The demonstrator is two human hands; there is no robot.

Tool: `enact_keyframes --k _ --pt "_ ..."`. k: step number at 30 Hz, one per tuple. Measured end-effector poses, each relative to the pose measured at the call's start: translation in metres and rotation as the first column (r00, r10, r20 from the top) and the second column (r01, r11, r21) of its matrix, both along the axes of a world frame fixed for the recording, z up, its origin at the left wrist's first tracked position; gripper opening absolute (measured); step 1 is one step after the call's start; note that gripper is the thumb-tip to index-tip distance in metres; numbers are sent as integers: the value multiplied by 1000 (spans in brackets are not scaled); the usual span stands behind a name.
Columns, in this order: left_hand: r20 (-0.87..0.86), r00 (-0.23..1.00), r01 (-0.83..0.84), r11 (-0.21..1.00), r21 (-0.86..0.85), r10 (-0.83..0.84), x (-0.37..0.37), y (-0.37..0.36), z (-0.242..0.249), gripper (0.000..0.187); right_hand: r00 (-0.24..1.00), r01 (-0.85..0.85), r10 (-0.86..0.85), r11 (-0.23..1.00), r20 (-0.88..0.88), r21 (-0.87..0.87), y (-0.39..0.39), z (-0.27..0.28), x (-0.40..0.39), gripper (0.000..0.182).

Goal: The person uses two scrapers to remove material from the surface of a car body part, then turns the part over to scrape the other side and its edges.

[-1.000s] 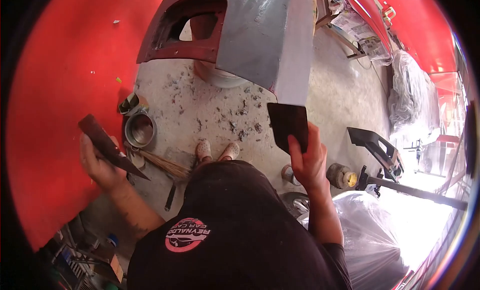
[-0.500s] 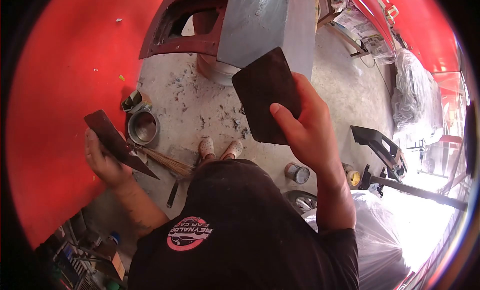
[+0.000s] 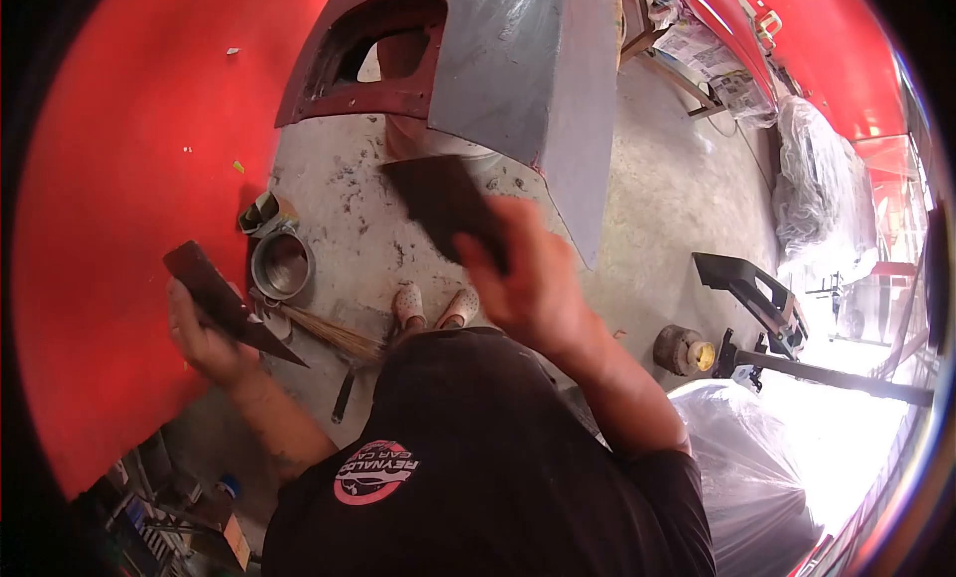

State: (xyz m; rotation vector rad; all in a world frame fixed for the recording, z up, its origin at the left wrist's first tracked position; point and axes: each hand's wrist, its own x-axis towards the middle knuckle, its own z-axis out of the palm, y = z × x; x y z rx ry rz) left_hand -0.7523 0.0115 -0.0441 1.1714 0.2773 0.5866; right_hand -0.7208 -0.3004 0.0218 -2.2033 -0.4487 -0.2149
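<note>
Two dark, flat pieces were in the person's hands, over the floor and short of the grey panel. The right hand gripped the larger sheet near one end, thumb across its face, probably so the far edge stayed free; motion blur hid the fingers' exact placing. That sheet's long axis slanted from the palm up and leftward, its free end pointing towards the underside of the panel's red-edged part. The left hand was closed around the narrower dark piece, fingers along its outer side, seemingly to keep its upper face clear. Its long axis ran from upper left to a tapered end at lower right, beside the red surface. Beyond, the panel sat above a round support, likely to raise it. A metal pot stood between the left hand and the panel, a straw broom lay just below it, and a yellow-marked can was off to the right.
</note>
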Motion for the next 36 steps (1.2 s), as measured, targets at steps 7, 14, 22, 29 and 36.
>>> enact_keyframes --k 7,14,22,29,36 --pt "-92 954 -292 955 -44 287 -1 -8 11 19 932 336 -361 814 -40 474 -44 -10 -24 37" --pt "-20 991 -132 989 -69 131 18 -16 18 25 920 370 -391 886 22 281 -29 -4 -9 35" --pt "72 993 82 989 123 -91 10 -5 -1 24 921 318 -335 941 198 117 -13 -4 1 38" --pt "-53 994 -78 974 214 91 3 1 -6 23 882 343 -389 917 266 203 -18 -12 0 37" --pt "116 982 155 986 -55 -148 4 10 -15 25 841 359 -389 921 376 149 -21 -21 -2 40"
